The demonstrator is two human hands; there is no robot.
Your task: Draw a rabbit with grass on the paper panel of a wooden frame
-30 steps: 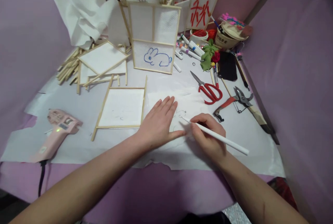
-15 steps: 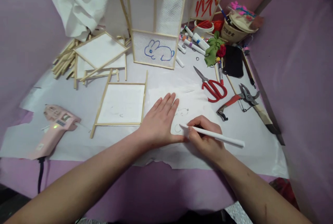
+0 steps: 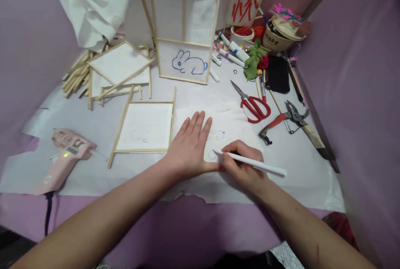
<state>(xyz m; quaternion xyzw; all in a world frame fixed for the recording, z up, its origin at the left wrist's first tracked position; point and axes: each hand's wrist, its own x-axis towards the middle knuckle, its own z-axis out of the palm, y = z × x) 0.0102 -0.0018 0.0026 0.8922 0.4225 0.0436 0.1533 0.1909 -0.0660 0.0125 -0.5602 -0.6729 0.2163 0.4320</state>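
Observation:
My left hand (image 3: pixel 189 148) lies flat on the white paper (image 3: pixel 231 119), its fingers stretched out. To its right, my right hand (image 3: pixel 245 163) is closed around a white pen (image 3: pixel 259 164), with the tip on the paper beside a small curved line. Faint dark pen marks show above the tip. Just left of my left hand lies a wooden stick frame (image 3: pixel 153 150) backed with white, bearing a few faint strokes.
A pink glue gun (image 3: pixel 64 156) lies at left, near wooden sticks (image 3: pixel 76 75). A standing panel with a blue rabbit drawing (image 3: pixel 189 63) is behind. Red-handled scissors (image 3: pixel 254 106), pruning shears (image 3: pixel 284 119), a black phone (image 3: pixel 277 75) and markers (image 3: pixel 233 56) lie at right.
The view has shifted slightly. My left hand stays flat on the paper. The pen in my right hand has moved only a little, its tip still by the curved line.

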